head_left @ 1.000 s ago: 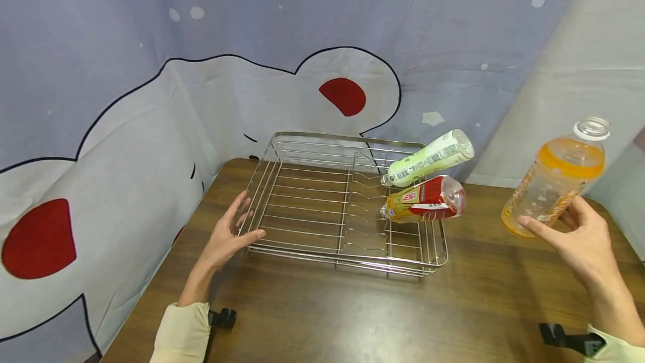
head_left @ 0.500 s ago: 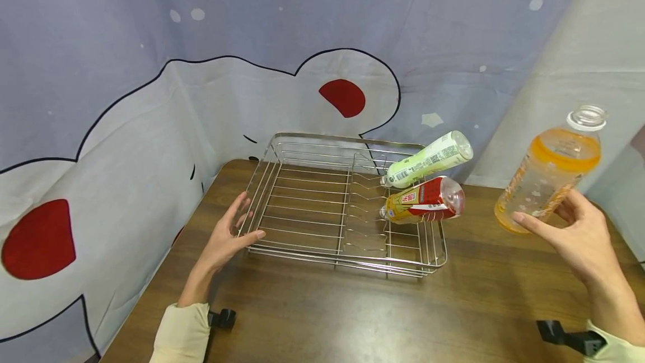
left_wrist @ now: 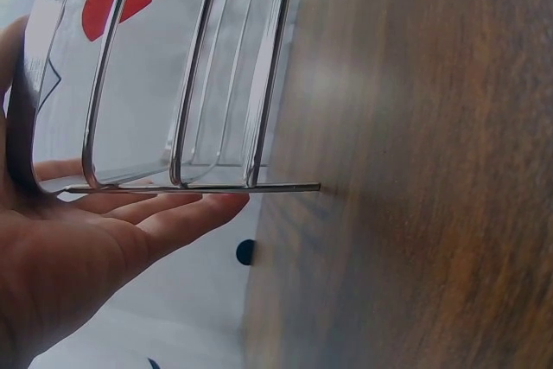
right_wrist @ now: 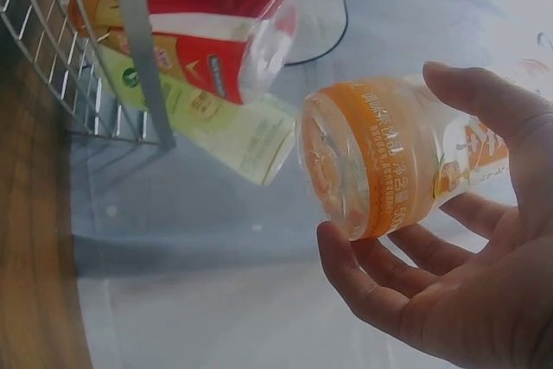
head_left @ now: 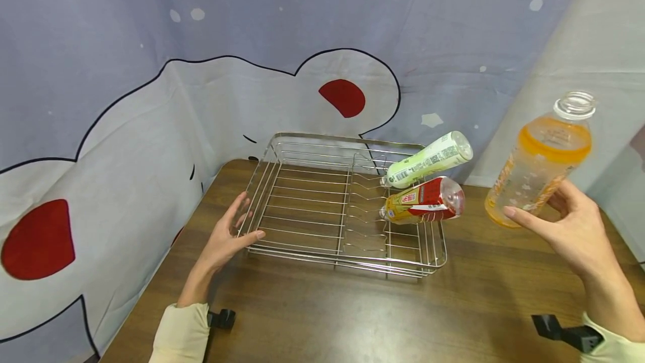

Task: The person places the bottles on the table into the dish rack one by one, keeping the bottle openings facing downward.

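Observation:
My right hand (head_left: 574, 228) holds a clear bottle with orange bands (head_left: 539, 167) above the table, at the right in the head view. The bottle is capless and leans, mouth up. In the right wrist view its base (right_wrist: 333, 166) faces the rack. My left hand (head_left: 224, 240) rests at the near left corner of a wire dish rack (head_left: 307, 251). Its thumb lies along the front rim, and its straight fingers (left_wrist: 186, 213) touch the side wires. A green-labelled bottle (head_left: 428, 158) and a red-and-yellow-labelled bottle (head_left: 425, 200) lie slanted, neck down, in the rack's right part.
The rack stands on a brown wooden table (head_left: 322, 312). A printed cloth (head_left: 242, 10) hangs behind and at both sides of the table. Wavy wire dividers (head_left: 368, 206) run between the rack's larger left part and its right part.
My right hand has moved left and slightly up with the orange-banded bottle, closer to the rack. My left hand, the rack and the two bottles in it stay put.

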`<state>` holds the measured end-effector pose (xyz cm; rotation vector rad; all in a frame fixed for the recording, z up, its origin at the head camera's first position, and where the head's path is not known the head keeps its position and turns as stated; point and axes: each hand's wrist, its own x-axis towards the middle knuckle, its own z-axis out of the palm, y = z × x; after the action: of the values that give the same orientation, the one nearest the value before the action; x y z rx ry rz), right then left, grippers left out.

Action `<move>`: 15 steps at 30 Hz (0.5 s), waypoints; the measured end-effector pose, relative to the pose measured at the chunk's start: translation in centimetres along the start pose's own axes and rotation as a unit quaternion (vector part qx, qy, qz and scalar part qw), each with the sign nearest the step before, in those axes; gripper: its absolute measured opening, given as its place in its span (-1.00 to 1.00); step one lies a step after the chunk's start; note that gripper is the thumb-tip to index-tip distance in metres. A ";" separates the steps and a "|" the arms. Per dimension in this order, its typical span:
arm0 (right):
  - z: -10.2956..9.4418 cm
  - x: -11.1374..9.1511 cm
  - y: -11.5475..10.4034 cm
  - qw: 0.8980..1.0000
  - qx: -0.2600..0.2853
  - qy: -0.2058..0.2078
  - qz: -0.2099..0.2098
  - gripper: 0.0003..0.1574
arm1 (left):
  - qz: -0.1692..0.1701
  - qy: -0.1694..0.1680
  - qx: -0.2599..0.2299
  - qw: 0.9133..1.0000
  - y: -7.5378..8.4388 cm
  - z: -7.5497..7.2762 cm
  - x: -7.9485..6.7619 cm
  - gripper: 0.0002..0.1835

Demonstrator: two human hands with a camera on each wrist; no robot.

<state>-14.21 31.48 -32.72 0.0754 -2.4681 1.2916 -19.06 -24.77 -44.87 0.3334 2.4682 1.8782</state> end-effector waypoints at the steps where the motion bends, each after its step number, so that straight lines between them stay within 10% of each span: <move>1: 0.1 0.0 -0.2 1.000 -0.002 -0.001 -0.003 -0.12 | 0.000 0.000 0.000 1.000 0.0 0.0 0.0 0.04; 15: 0.8 0.5 -1.1 0.999 0.010 -0.013 -0.034 -0.13 | -0.006 0.001 0.014 1.000 0.2 -0.1 0.0 0.06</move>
<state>-14.63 30.29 -32.10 0.1812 -2.4519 1.2949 -19.03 -24.85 -44.60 0.3161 2.4944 1.8402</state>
